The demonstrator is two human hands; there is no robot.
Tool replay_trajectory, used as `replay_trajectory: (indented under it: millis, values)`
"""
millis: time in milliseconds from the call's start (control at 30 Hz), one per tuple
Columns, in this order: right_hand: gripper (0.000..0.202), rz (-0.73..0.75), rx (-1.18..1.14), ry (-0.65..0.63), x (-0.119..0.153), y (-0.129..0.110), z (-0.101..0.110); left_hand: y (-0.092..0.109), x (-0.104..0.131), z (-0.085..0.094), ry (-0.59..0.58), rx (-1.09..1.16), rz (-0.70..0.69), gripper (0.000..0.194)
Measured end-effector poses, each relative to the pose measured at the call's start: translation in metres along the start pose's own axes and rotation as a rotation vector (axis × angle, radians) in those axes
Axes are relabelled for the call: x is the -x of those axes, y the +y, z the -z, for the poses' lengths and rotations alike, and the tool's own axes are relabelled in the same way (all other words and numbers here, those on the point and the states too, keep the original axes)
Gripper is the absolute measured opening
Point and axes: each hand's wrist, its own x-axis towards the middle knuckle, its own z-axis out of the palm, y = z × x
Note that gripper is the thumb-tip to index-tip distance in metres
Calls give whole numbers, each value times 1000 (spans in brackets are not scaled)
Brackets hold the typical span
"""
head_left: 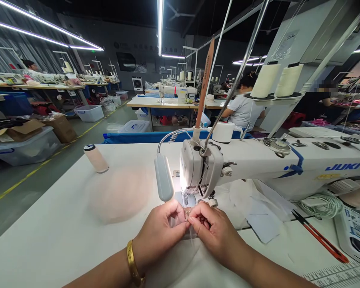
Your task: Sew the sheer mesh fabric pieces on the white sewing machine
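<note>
A sheer, whitish piece of fabric [187,258] lies at the lower centre of the frame, just in front of the needle area of a white JUKI sewing machine [252,162]. The left hand [160,228] and the right hand [214,232] pinch its gathered edge, thumbs and fingertips closed on it and nearly meeting. The fingers hide the pinched edge; the fabric's outline below blurs into the white surface [48,228].

A grey oval lamp [164,178] hangs just above the left hand, partly covering the machine bed. To its left lie a blurry, peach-coloured rounded heap of sheer cloth [120,196] and a tilted peach thread cone [96,159]. At right are a coiled pale green cord [321,205], a red-handled metal tool [324,238] and a clear ruler [337,276], cut off by the frame's lower edge.

At the left edge, a translucent plastic bin [33,148] sits beneath an open cardboard box [19,130] holding dark items too indistinct to identify. Farther back, a white bin [90,113] has contents too small to tell. At upper right, the machine partly hides a person in a light shirt [241,110].
</note>
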Motion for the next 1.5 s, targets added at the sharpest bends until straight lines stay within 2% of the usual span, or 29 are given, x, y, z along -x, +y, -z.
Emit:
replay_trajectory:
  millis: [300, 500, 700, 867, 1167, 1367, 1500]
  values:
    - [19, 17, 20, 6, 3, 1, -1, 5, -1, 1, -31, 9, 111, 15]
    - [19, 22, 4, 2, 3, 1, 0, 4, 0, 0, -33, 74, 42, 21]
    - [19, 14, 6, -4, 3, 0, 0, 4, 0, -1, 4, 82, 57, 21]
    - [20, -22, -13, -13, 3, -3, 2, 5, -1, 1, -20, 138, 98, 26]
    - [18, -135, -138, -53, 1, -5, 4, 1, 3, -1, 4, 136, 18, 26]
    - [19, -93, -113, -69, 0, -7, 4, -1, 4, -2, 18, 84, -22, 18]
    - [19, -67, -68, -56, 1, -3, 1, 2, 3, 0, -41, 69, -6, 20]
